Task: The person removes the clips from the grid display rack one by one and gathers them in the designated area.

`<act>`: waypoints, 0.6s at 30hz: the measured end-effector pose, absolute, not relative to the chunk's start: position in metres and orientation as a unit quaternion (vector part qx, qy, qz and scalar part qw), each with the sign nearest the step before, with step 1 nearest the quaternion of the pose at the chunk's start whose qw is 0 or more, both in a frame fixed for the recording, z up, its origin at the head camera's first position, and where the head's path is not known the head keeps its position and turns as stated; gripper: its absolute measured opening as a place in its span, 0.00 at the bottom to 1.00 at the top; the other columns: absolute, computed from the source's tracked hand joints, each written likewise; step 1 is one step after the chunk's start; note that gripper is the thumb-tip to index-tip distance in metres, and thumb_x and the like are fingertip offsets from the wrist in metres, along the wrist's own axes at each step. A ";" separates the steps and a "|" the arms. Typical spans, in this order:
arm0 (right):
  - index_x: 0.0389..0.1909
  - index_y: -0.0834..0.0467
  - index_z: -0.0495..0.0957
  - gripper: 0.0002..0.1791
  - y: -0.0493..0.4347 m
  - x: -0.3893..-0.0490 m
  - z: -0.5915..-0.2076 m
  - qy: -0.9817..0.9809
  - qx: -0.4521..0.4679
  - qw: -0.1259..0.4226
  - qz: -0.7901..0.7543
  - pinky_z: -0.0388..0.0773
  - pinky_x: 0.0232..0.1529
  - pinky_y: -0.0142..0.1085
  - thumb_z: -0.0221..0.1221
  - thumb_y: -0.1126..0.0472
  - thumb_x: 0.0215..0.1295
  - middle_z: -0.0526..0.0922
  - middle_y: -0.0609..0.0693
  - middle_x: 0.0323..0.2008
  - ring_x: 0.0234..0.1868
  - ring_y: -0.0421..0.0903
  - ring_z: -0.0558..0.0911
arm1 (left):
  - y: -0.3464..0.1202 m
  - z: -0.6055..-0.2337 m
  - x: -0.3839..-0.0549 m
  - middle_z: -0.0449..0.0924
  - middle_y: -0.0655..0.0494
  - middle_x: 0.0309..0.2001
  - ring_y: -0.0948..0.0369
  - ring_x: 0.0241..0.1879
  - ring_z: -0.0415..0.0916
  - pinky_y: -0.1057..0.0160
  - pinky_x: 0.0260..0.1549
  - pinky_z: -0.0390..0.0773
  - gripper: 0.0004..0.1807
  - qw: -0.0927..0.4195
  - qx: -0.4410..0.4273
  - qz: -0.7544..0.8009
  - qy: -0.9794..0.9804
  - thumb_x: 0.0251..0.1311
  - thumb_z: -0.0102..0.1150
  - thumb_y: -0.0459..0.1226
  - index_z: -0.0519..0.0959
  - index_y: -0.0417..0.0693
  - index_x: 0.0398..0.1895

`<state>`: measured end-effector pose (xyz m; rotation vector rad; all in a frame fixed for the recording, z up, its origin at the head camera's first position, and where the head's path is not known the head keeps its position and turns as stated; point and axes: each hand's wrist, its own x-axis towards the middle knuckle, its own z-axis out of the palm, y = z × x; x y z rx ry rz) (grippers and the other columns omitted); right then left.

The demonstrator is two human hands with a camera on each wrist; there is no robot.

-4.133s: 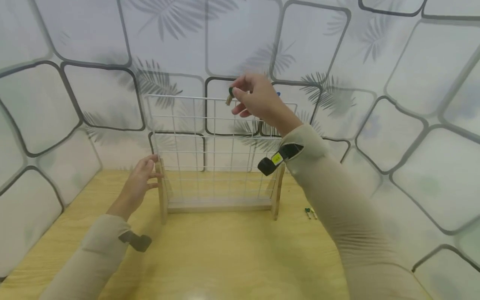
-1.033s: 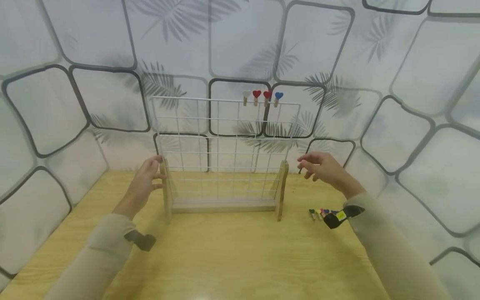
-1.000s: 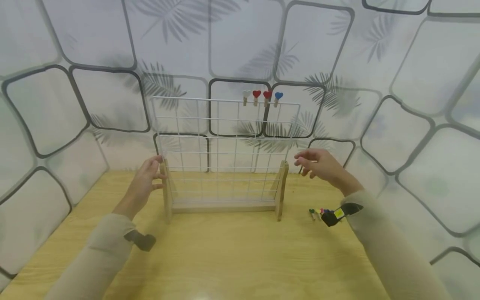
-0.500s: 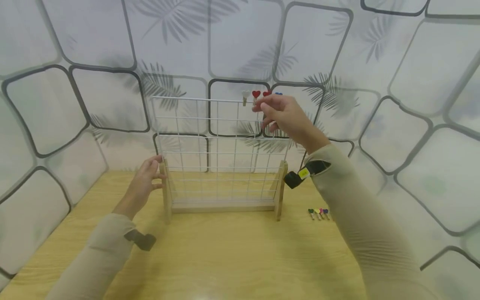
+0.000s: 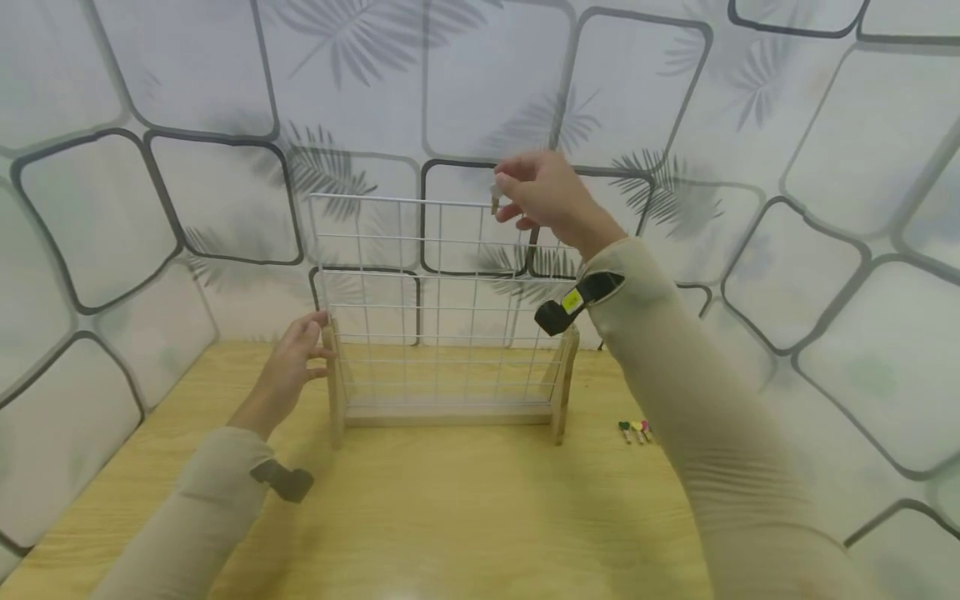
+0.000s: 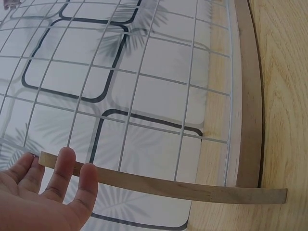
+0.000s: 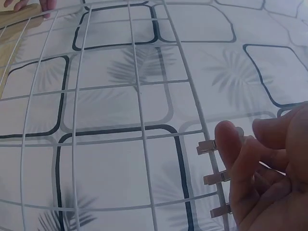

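Head view: right hand point(image 5: 546, 196) pinches a white-topped wooden clip point(image 5: 495, 203) at the top rail point(image 5: 375, 198) of a white wire grid point(image 5: 438, 275); rail beyond hidden. Bright-topped clips point(image 5: 637, 428), too small for detail, lie on the wood-grained table point(image 5: 450, 508). Left wrist: left hand point(image 6: 53, 197), partly cropped, fingers loosely spread against a flat wooden upright point(image 6: 159, 185). Right wrist: right hand masks most of the white top; two more clips point(image 7: 212, 179) grip the rail, tops hidden.
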<state>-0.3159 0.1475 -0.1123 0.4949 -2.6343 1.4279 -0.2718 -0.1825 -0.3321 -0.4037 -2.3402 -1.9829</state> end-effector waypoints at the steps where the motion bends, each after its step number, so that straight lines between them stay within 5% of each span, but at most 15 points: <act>1: 0.62 0.60 0.72 0.19 0.147 -0.318 -0.111 -0.874 0.160 0.048 0.457 0.78 0.32 0.33 0.51 0.58 0.74 0.77 0.52 0.54 0.39 0.47 0.83 | -0.182 -0.332 -0.272 0.43 0.39 0.74 0.48 0.56 0.62 0.45 0.55 0.67 0.36 0.023 -0.131 -0.640 -0.756 0.76 0.24 0.54 0.43 0.38 0.75; 11: 0.54 0.59 0.76 0.14 0.144 -0.324 -0.113 -0.906 0.167 0.099 0.376 0.79 0.33 0.34 0.54 0.59 0.72 0.79 0.52 0.44 0.36 0.45 0.83 | -0.181 -0.330 -0.275 0.41 0.39 0.75 0.45 0.57 0.60 0.41 0.57 0.64 0.35 0.024 -0.139 -0.640 -0.756 0.76 0.23 0.53 0.42 0.39 0.76; 18: 0.44 0.62 0.76 0.06 0.144 -0.324 -0.120 -0.837 0.153 0.142 0.506 0.79 0.29 0.31 0.56 0.65 0.71 0.77 0.52 0.44 0.31 0.45 0.83 | -0.183 -0.333 -0.275 0.42 0.39 0.75 0.49 0.55 0.62 0.44 0.55 0.67 0.35 0.023 -0.134 -0.639 -0.757 0.77 0.23 0.53 0.43 0.38 0.76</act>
